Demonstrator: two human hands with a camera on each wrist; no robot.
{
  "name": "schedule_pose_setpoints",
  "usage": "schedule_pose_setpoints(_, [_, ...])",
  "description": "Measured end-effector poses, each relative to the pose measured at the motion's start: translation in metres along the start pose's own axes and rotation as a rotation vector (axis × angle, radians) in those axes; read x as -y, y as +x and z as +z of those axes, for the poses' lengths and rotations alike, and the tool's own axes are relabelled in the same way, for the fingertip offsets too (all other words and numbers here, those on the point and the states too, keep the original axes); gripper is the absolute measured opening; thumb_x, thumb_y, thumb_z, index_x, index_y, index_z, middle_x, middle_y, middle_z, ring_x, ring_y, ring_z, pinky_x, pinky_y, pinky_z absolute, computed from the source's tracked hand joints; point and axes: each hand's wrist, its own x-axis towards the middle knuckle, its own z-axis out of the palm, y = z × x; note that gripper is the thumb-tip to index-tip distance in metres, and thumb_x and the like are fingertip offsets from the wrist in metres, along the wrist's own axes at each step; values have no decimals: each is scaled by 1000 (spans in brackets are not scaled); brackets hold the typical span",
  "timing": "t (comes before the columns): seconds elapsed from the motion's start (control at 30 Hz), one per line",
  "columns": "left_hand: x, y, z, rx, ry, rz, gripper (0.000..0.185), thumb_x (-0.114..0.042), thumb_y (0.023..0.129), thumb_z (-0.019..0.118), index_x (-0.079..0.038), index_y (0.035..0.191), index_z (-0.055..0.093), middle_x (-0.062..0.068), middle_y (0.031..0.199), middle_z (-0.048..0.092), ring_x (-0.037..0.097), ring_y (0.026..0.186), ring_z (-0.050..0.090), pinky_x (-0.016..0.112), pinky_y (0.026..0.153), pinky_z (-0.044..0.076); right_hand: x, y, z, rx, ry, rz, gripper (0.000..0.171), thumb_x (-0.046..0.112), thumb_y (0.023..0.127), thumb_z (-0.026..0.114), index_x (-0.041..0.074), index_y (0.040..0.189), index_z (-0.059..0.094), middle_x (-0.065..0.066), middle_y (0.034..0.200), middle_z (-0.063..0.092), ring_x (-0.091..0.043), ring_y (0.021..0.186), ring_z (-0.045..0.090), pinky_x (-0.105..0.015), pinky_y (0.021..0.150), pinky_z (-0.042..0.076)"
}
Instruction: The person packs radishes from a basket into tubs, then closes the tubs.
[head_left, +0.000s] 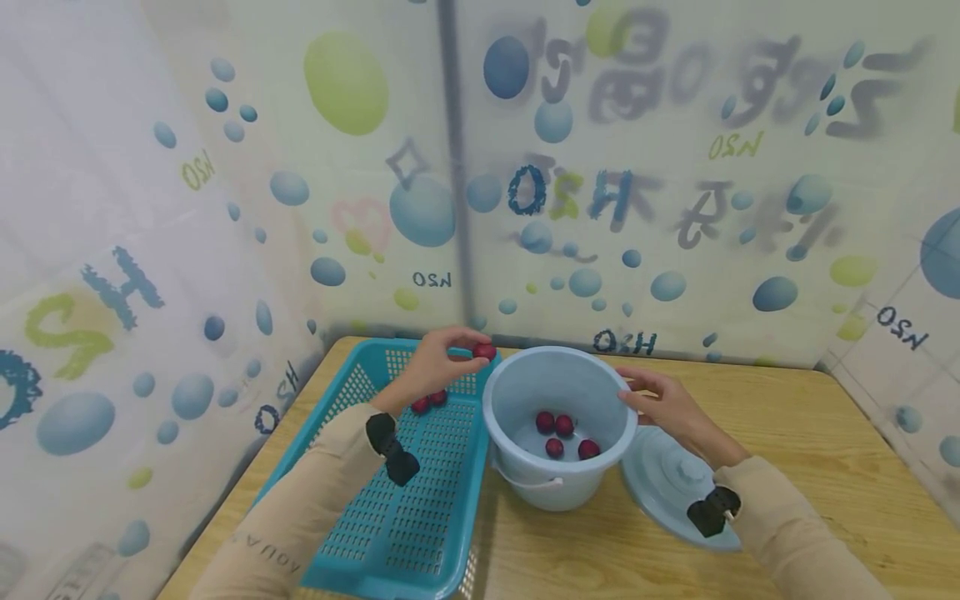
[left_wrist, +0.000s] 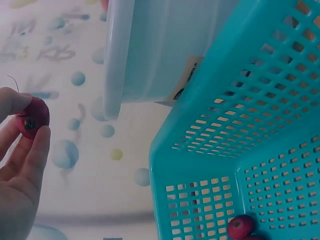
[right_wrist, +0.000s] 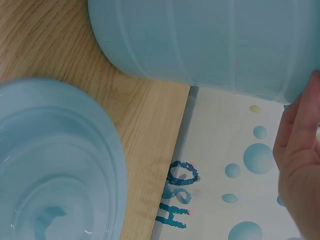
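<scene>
My left hand [head_left: 442,364] pinches a small dark red radish [left_wrist: 33,118] between thumb and fingertips, above the far right end of a turquoise basket [head_left: 431,492]. Its thin root and green stub show in the left wrist view. To the right of the basket stands a light blue bucket [head_left: 551,487] with several radishes [head_left: 564,426] on its bottom. At the bucket's right rim, my right hand [head_left: 667,408] holds on with thumb and fingers; its fingers rest against the outer side in the right wrist view. Two more radishes [head_left: 421,406] lie at the basket's far end.
A round light blue lid [head_left: 660,475] with a knob lies on the wooden table [head_left: 795,433], right of the bucket and under my right forearm. The bucket's handle [head_left: 525,482] hangs down in front. Bubble-printed curtains [head_left: 645,208] stand close behind and to the sides.
</scene>
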Motion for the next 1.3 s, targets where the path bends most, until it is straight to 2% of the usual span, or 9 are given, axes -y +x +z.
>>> schedule_pose_setpoints(0.17, [15, 13, 12, 45, 20, 34, 28, -6, 79, 65, 0, 106, 60, 10, 102, 59, 20, 92, 57, 27, 77, 50, 0, 0, 0, -7, -3, 3, 55, 24, 88, 55, 3, 134, 33, -23, 114, 46, -35, 98, 53, -37, 74, 51])
schedule_pose_setpoints(0.27, [17, 18, 18, 71, 22, 55, 28, -5, 78, 66, 1, 105, 61, 10, 100, 59, 21, 90, 56, 28, 75, 50, 0, -1, 0, -7, 0, 1, 56, 24, 88, 55, 3, 134, 33, -24, 115, 46, -36, 100, 52, -38, 75, 51])
schedule_pose_setpoints(0.53, [8, 26, 29, 125, 81, 92, 26, -6, 78, 66, -3, 104, 62, 4, 97, 59, 15, 87, 55, 24, 73, 50, -1, -2, 0, -9, -2, 3, 59, 29, 86, 57, 3, 134, 34, -23, 115, 45, -34, 99, 52, -38, 75, 50])
schedule_pose_setpoints(0.7, [-4, 31, 32, 184, 140, 66, 25, -8, 78, 66, -8, 103, 63, -1, 95, 59, 11, 87, 54, 21, 73, 49, 0, -2, 1, -11, -3, 5, 59, 29, 86, 57, 4, 134, 34, -23, 115, 46, -31, 97, 53, -38, 75, 51])
schedule_pose_setpoints(0.83, [-8, 35, 36, 246, 173, 97, 23, -4, 78, 65, -5, 101, 62, 2, 94, 60, 13, 86, 56, 20, 72, 49, 1, -2, 1, -11, 0, 2, 58, 28, 87, 56, 3, 134, 34, -23, 114, 46, -31, 97, 53, -38, 75, 51])
schedule_pose_setpoints(0.97, [-6, 38, 41, 290, 208, 135, 22, -2, 77, 65, -1, 99, 62, 5, 92, 61, 15, 85, 57, 18, 70, 49, 2, -3, 1, -9, -1, 6, 58, 28, 87, 56, 3, 134, 33, -23, 115, 46, -31, 97, 53, -38, 75, 51])
schedule_pose_setpoints(1.3, [-1, 37, 54, 358, 266, 76, 23, -2, 77, 65, -1, 100, 62, 5, 95, 61, 15, 88, 57, 16, 70, 48, 1, -3, 1, -15, -15, -5, 58, 29, 87, 56, 3, 134, 34, -23, 115, 46, -32, 99, 53, -39, 75, 50])
